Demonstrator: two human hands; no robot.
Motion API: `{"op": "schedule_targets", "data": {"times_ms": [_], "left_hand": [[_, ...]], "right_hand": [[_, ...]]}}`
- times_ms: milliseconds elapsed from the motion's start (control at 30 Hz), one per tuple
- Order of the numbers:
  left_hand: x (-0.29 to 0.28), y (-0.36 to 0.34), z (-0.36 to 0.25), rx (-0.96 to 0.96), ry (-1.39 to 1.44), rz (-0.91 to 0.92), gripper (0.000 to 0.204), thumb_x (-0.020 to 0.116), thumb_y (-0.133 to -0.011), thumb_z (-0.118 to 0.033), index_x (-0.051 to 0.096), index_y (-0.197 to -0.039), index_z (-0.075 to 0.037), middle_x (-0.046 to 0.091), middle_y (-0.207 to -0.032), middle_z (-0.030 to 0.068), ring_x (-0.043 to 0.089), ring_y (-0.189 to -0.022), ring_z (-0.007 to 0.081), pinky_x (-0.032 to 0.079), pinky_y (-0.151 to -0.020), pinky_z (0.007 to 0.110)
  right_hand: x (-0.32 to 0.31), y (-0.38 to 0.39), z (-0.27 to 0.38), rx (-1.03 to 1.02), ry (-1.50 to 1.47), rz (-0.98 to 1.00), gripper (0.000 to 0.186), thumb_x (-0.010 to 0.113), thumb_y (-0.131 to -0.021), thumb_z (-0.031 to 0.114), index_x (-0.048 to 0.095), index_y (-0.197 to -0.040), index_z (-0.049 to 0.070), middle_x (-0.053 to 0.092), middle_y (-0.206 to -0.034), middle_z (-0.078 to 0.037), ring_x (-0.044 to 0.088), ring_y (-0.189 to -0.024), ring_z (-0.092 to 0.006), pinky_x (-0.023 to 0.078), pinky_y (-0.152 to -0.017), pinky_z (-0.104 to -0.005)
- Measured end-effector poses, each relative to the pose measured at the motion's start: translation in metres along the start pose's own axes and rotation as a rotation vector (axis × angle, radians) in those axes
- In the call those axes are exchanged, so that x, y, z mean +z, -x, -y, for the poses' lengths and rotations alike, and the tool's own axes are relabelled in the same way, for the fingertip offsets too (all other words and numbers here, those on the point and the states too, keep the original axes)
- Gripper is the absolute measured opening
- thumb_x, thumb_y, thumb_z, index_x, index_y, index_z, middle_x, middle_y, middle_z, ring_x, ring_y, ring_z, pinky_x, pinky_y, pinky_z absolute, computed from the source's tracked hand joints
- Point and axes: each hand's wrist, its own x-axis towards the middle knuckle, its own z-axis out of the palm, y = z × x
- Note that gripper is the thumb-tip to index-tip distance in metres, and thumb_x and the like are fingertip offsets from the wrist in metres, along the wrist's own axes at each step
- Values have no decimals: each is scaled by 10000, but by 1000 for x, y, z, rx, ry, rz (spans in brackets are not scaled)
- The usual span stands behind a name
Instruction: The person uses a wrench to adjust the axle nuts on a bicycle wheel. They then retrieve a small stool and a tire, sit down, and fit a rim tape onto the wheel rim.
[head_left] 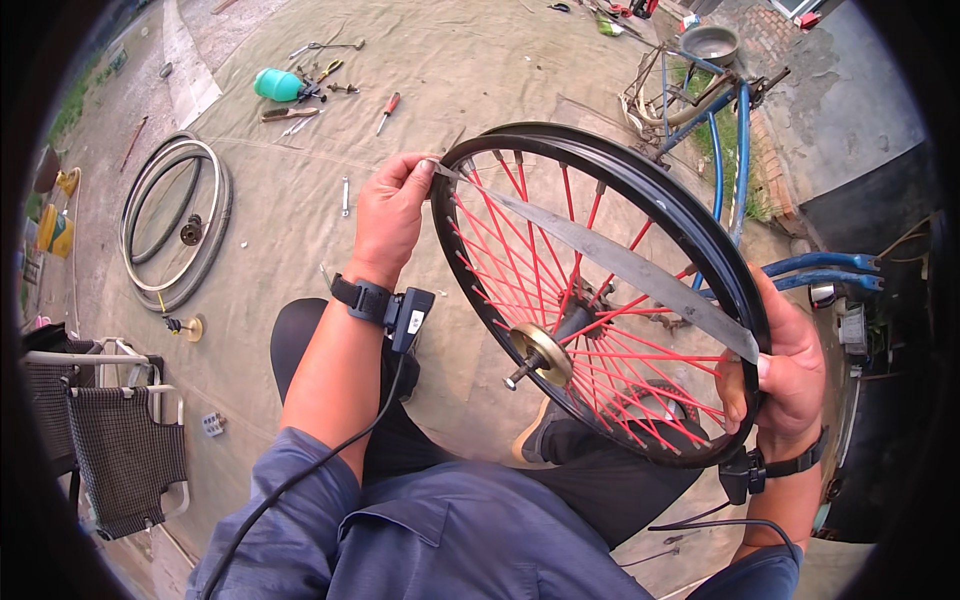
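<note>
Tilted above my lap is a bicycle wheel [560, 142] with a black rim, red spokes and a hub [575, 322] at its centre. A flat grey strip [625, 265] stretches across the wheel's face, in front of the spokes, from the rim's upper left to its lower right. My left hand [392, 212] pinches the strip's narrow end between thumb and fingers beside the rim. At the other side, my right hand [795, 365] is wrapped round the rim, its thumb by the strip's wider end. Part of the right fingers is hidden behind the rim.
A blue bicycle frame [743, 150] stands at the upper right, near a metal basin [712, 42]. Tyres [222, 245] lie on the left. A screwdriver [389, 108], a wrench [346, 196] and a teal bottle [277, 85] lie ahead. A folding chair [125, 460] stands lower left.
</note>
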Motion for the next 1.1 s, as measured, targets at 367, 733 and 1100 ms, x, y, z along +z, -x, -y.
{"op": "schedule_targets", "data": {"times_ms": [367,733,1100], "left_hand": [[-21,-8,-23,-102,-32,165,158,624,-1017,-151,693,-1084,-25,699,-938,4,633,-831,81,525,-784,259],[-16,-1,-27,-216,-136,358,162,608,-997,-88,701,-1112,-20,697,-1023,4,623,-959,94,507,-907,292],[-20,5,-7,-178,-185,270,238,611,-962,-19,646,-1197,-23,661,-1149,26,608,-1058,117,502,-954,305]], "right_hand": [[1,-13,-6,-63,-20,-104,783,551,-802,17,302,-1541,-55,641,-1275,-265,554,-407,-139,471,-357,-261],[3,-18,-3,34,59,-89,711,550,-865,94,340,-1527,-56,700,-902,-186,566,-449,-144,492,-402,-274],[-2,-18,-6,-13,14,-47,704,547,-865,89,351,-1528,-42,693,-843,-171,561,-443,-140,493,-404,-271]]}}
